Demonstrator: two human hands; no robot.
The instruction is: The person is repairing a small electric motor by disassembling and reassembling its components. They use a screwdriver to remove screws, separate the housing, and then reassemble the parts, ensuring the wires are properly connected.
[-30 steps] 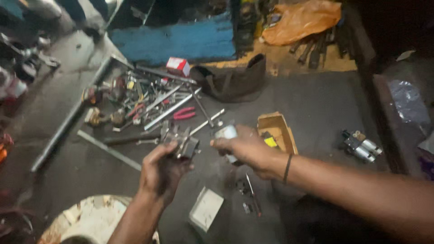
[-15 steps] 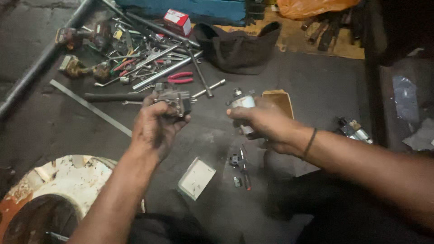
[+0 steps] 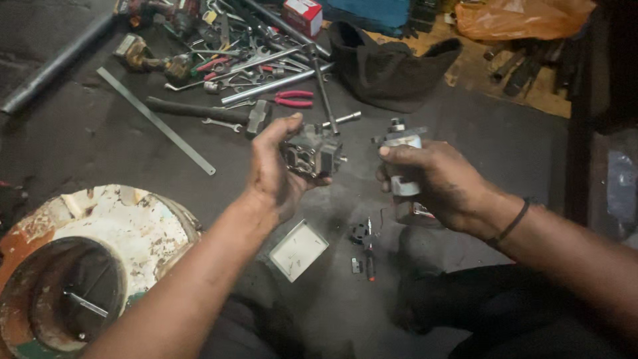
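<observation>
I have two metal parts up off the floor, one in each hand, held apart with a clear gap between them. To do this well I would keep both parts steady over the dark floor mat (image 3: pixel 465 133), so anything small that drops stays near me, and turn the open face of each part toward my eyes before bringing them closer (the light here is poor, so slow turns pay off).

My left hand (image 3: pixel 276 169) is curled closed around a grey carburetor body (image 3: pixel 312 151), thumb on top and fingers wrapped beneath, with its ported face turned toward me. My right hand (image 3: pixel 438 183) is closed over a pale cylindrical metal part (image 3: pixel 402 149), fingers draped across its front; I cannot tell how the far side of it is shaped.

On the floor near me lie a small flat whitish square plate (image 3: pixel 298 249) and a small red-handled screwdriver (image 3: pixel 369 256). Far left is a scatter of wrenches and bars, with red-handled pliers (image 3: pixel 292 99) among them; a dark cloth bag (image 3: pixel 389 66) sits beyond my hands. A rusty white drum (image 3: pixel 119 233) stands at near left.
</observation>
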